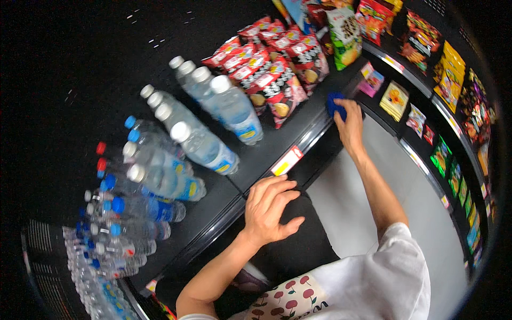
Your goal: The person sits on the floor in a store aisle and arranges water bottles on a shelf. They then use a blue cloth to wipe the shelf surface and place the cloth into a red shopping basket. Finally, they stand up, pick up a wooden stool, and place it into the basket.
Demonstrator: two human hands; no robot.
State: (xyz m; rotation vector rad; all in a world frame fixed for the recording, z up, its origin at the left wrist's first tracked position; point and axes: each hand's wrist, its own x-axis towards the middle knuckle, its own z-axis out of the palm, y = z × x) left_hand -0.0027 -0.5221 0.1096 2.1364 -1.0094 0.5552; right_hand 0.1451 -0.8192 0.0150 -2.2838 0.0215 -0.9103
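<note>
My right hand (349, 116) holds a dark blue cloth (335, 107) against the corner of a black store shelf (308, 105). My left hand (269, 212) is spread with nothing in it, its fingertips by the shelf's front edge just below a price label (287, 161). Clear plastic bottles with white caps (208, 150) stand in rows on the shelf, left of the cloth. Between them and the cloth are red and black snack bags (276, 86), standing in rows. A green and white snack bag (345, 36) is above my right hand.
More bottles with blue and red caps (136, 204) crowd the shelf's left part. At right, another shelf unit carries hanging snack packets (450, 76) and flat packs (394, 100) behind metal label rails (412, 154). The floor (360, 208) is light grey.
</note>
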